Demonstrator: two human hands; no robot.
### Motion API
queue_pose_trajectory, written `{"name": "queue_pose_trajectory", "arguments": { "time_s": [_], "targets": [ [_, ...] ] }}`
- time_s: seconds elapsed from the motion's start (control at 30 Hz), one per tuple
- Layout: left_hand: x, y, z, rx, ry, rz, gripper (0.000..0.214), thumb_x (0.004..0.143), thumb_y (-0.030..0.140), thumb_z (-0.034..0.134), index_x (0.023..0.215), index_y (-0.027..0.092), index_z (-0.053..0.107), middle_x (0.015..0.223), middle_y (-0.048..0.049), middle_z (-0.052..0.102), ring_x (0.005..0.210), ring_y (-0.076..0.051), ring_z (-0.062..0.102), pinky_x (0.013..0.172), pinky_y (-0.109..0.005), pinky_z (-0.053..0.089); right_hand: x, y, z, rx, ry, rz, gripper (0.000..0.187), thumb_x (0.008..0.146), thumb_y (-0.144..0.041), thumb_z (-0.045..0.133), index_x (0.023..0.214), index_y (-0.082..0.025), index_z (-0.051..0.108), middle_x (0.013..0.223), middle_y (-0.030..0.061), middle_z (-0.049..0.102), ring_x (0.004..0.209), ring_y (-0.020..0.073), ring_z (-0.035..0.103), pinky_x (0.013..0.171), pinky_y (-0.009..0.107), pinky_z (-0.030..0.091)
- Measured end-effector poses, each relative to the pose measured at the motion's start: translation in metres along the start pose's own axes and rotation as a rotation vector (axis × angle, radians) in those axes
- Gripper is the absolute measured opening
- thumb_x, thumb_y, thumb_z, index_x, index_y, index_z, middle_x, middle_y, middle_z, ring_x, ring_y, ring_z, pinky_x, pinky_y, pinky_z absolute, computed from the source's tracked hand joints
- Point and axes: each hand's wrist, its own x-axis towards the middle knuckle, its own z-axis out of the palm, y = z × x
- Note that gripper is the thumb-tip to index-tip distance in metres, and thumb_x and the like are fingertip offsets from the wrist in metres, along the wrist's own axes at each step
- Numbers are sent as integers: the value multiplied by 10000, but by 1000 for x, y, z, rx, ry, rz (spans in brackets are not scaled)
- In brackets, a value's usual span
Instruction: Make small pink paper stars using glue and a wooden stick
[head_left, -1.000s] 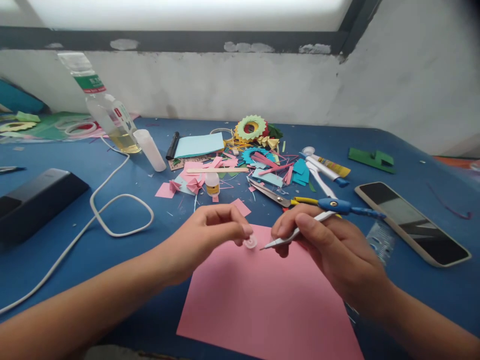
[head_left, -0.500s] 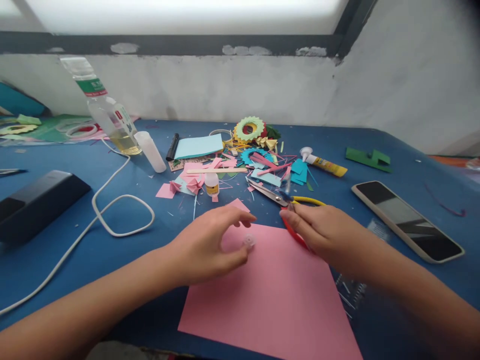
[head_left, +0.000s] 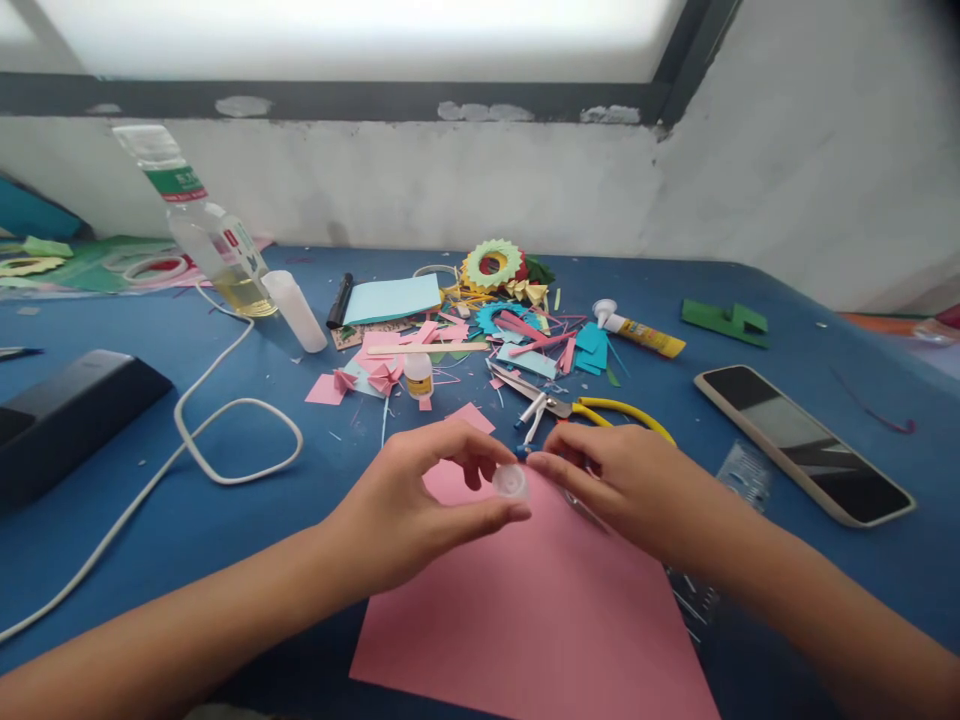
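Observation:
Between the thumb and fingers of my left hand (head_left: 442,490) is a small clear plastic cap (head_left: 511,482), round at the front. My right hand (head_left: 611,460) pinches what looks like a drawing compass (head_left: 526,453), with blue and white parts and thin metal legs partly hidden under the fingers. The two hands are close together above a pink paper sheet (head_left: 525,620). Just beyond my right hand lie scissors (head_left: 559,407) with a yellow handle loop; the other loop is mostly covered.
Paper scraps (head_left: 382,378), a small glue bottle (head_left: 418,375) and a wooden stick (head_left: 427,348) lie farther back. A phone (head_left: 802,440) and a glue tube (head_left: 643,336) are at the right. Leftward stand a tall bottle (head_left: 244,285), a white cable (head_left: 180,420) and a dark box (head_left: 82,415).
My right hand has moved left and nearer, lifting the compass beside the scissors toward my left hand. My left fingers have closed around the clear cap and raised it.

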Motion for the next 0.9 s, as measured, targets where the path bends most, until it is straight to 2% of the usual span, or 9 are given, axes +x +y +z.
{"name": "queue_pose_trajectory", "arguments": {
  "time_s": [0.1, 0.17, 0.3, 0.4, 0.47, 0.57, 0.67, 0.77, 0.9],
  "targets": [
    [-2, 3, 0, -88, 26, -2, 166, 718, 253, 705, 845, 170, 635, 740, 5, 608, 698, -120, 532, 666, -250, 445, -6, -10, -1, 477, -120, -109, 352, 910, -467, 370, 880, -204, 602, 725, 10, 580, 602, 116, 493, 541, 247, 377],
    [-3, 4, 0, -124, 40, 5, 177, 708, 232, 716, 857, 170, 643, 735, 8, 606, 695, -115, 531, 654, -242, 450, -9, -16, 2, 751, -213, -146, 310, 908, -446, 406, 937, -208, 603, 783, 7, 571, 658, 104, 504, 577, 223, 415],
    [-5, 6, 0, -224, 50, -5, 236, 675, 210, 749, 891, 170, 663, 713, 13, 617, 673, -105, 550, 637, -224, 470, -10, -20, 12, 1073, -295, -144, 238, 896, -406, 469, 891, -199, 587, 750, -18, 533, 672, 79, 508, 603, 192, 427],
    [-7, 11, -2, -374, -11, -29, 179, 741, 214, 694, 915, 184, 665, 680, 20, 651, 645, -100, 590, 633, -214, 494, -9, -18, 18, 1259, -356, -147, 269, 904, -421, 444, 876, -185, 570, 761, -8, 553, 663, 82, 528, 596, 206, 424],
    [-7, 14, -3, -425, -33, -45, 115, 817, 225, 608, 909, 197, 671, 677, 20, 677, 639, -100, 617, 629, -209, 502, -9, -16, 20, 1316, -391, -156, 295, 914, -431, 414, 872, -181, 565, 773, 0, 568, 645, 84, 527, 598, 221, 418],
    [-5, 15, -6, -312, 42, -16, 102, 817, 193, 597, 854, 196, 692, 731, 14, 701, 668, -104, 635, 617, -188, 499, -10, -16, 19, 1271, -392, -146, 325, 916, -445, 396, 834, -178, 562, 753, -1, 562, 624, 91, 505, 618, 247, 403],
    [-3, 13, -7, -123, 88, 93, 78, 777, 149, 630, 787, 177, 702, 699, 9, 696, 627, -98, 626, 588, -177, 492, -12, -16, 17, 1178, -376, -127, 350, 911, -459, 394, 801, -171, 561, 734, 6, 544, 629, 106, 486, 638, 270, 391],
    [-3, 13, -8, 5, 74, 215, 74, 774, 149, 632, 771, 165, 704, 665, -7, 685, 578, -90, 613, 555, -167, 485, -14, -16, 18, 1143, -380, -126, 349, 907, -461, 397, 811, -167, 559, 718, 9, 529, 636, 114, 476, 622, 271, 382],
    [-3, 12, -11, 181, 61, 305, 102, 797, 197, 611, 758, 175, 703, 623, -17, 670, 525, -89, 592, 507, -158, 469, -15, -19, 19, 1052, -373, -100, 301, 915, -419, 409, 812, -172, 548, 725, 0, 529, 633, 104, 467, 631, 263, 384]
  ]
}}
